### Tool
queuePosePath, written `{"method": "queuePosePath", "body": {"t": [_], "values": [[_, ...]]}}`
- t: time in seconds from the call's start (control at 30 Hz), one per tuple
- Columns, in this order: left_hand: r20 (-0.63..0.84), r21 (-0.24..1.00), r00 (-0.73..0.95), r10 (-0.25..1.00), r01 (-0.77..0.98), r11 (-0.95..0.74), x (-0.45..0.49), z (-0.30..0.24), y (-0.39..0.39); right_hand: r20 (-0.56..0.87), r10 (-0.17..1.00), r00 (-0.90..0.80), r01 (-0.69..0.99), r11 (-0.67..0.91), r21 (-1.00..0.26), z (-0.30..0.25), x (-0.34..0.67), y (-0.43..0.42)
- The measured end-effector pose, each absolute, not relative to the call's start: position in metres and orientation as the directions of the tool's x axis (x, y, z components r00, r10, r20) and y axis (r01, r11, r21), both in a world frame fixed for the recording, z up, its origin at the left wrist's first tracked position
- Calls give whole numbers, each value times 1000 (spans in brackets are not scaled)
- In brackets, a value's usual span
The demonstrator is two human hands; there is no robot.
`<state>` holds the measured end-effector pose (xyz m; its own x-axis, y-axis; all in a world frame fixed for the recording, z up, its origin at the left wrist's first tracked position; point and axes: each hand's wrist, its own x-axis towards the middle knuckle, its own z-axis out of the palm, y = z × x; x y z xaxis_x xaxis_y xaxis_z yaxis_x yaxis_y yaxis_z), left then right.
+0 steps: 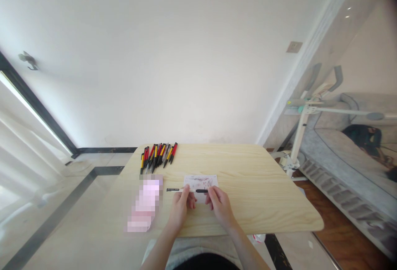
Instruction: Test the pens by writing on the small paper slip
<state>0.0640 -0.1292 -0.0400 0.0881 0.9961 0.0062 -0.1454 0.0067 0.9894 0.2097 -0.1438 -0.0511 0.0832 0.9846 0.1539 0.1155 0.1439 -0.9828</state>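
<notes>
A slim white-and-black pen [201,191] lies level between my two hands, above the table's near middle. My left hand [182,204] is closed on its white barrel, and the dark end sticks out to the left past the thumb. My right hand [219,204] pinches the black end on the right. Beneath the pen, a sheet of printed paper [201,179] lies on the table, partly covered by both hands. Further back on the left is a pile of pens [158,155] with red, yellow, black and grey barrels.
The pale wooden table [248,179] has rounded corners and stands near a white wall [192,63]. A blurred pink item [145,204] lies at its left side. To the right are an exercise machine [299,133] and a grey sofa [335,137]. A curtain [27,150] hangs at left.
</notes>
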Motion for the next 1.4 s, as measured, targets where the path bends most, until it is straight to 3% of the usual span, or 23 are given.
{"method": "queuePosePath", "body": {"t": [0.33, 1.4], "values": [[25, 992, 97, 995, -128, -12, 63, -39, -130, 170, 984, 60, 186, 156, -970, -49, 211, -146], [37, 991, 116, 993, -133, -22, 63, -42, -130, 193, 979, 63, 185, 179, -966, -40, 212, -149]]}}
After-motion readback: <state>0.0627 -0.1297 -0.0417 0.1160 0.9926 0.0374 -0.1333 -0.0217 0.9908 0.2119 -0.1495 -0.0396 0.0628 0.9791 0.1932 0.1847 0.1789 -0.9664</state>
